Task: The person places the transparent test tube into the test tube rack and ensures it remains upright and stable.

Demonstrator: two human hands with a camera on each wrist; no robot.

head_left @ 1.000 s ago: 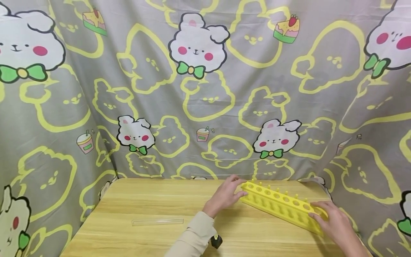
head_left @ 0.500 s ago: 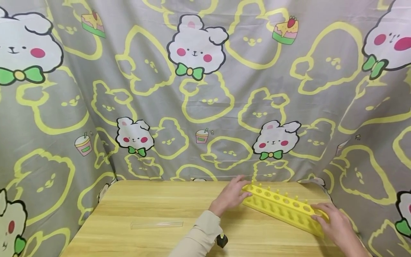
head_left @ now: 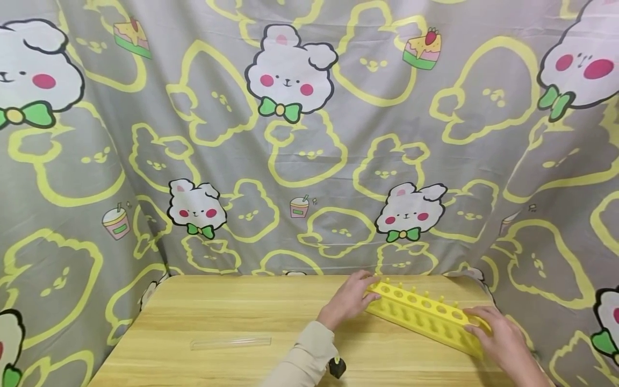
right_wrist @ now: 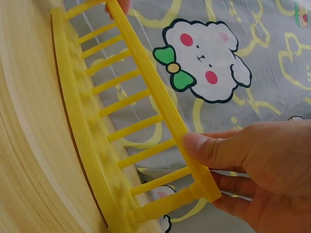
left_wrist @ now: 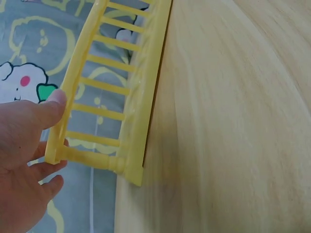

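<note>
A yellow test tube rack [head_left: 425,317] stands at a slant on the right side of the wooden table. Its top bar has a row of round holes, with small pegs along the far side. My left hand [head_left: 349,301] grips the rack's far left end, the thumb [left_wrist: 57,99] on the near face of the top bar and fingers behind it. At the near right end my right hand [head_left: 500,336] pinches the same bar, with its thumb [right_wrist: 197,143] on the near face. A clear test tube [head_left: 231,343] lies on the table to the left.
The wooden table [head_left: 232,312] reaches back to a grey patterned curtain [head_left: 290,161], which hangs behind and on both sides. The rack is near the table's right edge. A small black object [head_left: 337,367] shows beside the left sleeve.
The head view has shifted slightly. My left hand and the rack's left end have moved a little to the right; both hands keep their hold on the rack. The clear test tube stays put.
</note>
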